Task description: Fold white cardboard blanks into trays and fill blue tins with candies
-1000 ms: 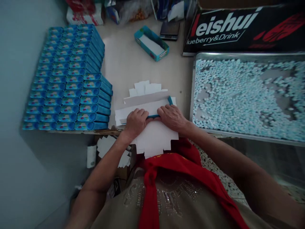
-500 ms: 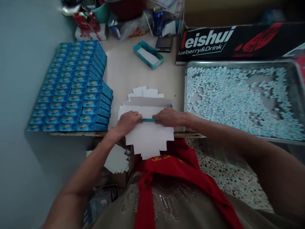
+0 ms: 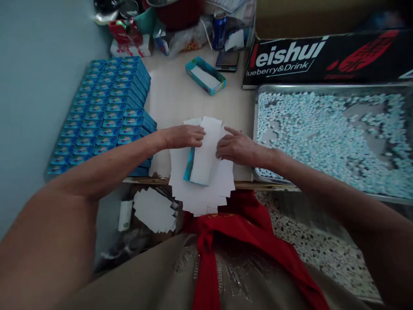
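Carton (image 3: 205,157) lies between our hands on stacked white blanks (image 3: 223,185).
Our left hand (image 3: 188,137), fingers curled, is at one edge; our right hand (image 3: 237,148), half-open, the other; any grip is unclear. Uneven pressure could skew its folds.

Dim, cool, soft light from a source out of view falls brightest on the white card (image 3: 206,150) between the left hand (image 3: 186,137) and right hand (image 3: 237,148), while the space beneath the table edge (image 3: 251,185), nearer the body, sinks into shadow. Right of the grip, the metal tray (image 3: 306,88) shows a faint sheen along its rim; to the left, fine print on the blue boxes (image 3: 100,116) is smeared. Wide-angle distortion swells the left arm (image 3: 61,232) toward the frame edge.
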Demonstrator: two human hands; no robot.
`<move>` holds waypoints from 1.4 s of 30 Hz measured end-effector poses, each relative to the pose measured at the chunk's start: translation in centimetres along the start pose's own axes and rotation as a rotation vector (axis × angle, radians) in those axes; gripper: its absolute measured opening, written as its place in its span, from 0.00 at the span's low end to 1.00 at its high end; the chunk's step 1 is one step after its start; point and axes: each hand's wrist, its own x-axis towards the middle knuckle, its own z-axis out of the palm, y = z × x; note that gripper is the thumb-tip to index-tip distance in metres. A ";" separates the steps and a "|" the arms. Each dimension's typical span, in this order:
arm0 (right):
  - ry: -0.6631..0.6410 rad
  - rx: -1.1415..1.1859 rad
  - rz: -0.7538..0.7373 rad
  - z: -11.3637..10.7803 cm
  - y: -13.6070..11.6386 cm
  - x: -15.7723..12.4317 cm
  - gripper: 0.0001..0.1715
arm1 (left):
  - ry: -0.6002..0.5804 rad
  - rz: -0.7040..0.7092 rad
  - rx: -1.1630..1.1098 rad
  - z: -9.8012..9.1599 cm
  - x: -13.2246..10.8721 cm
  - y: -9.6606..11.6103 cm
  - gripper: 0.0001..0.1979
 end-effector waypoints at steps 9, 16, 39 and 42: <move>0.003 -0.067 0.056 3.1 -3.5 2.6 0.21 | 0.245 -0.420 -0.232 0.2 -2.9 1.9 0.18; 0.014 0.169 0.109 1.9 -2.1 3.1 0.17 | 0.107 -0.933 -0.181 3.9 -7.5 6.2 0.12; -0.245 -0.314 0.107 2.8 4.5 10.2 0.16 | -0.043 -0.853 0.117 2.9 -4.4 6.5 0.15; -0.206 -0.254 0.160 1.7 5.6 9.8 0.14 | -0.012 -0.849 0.088 2.3 -4.7 5.9 0.15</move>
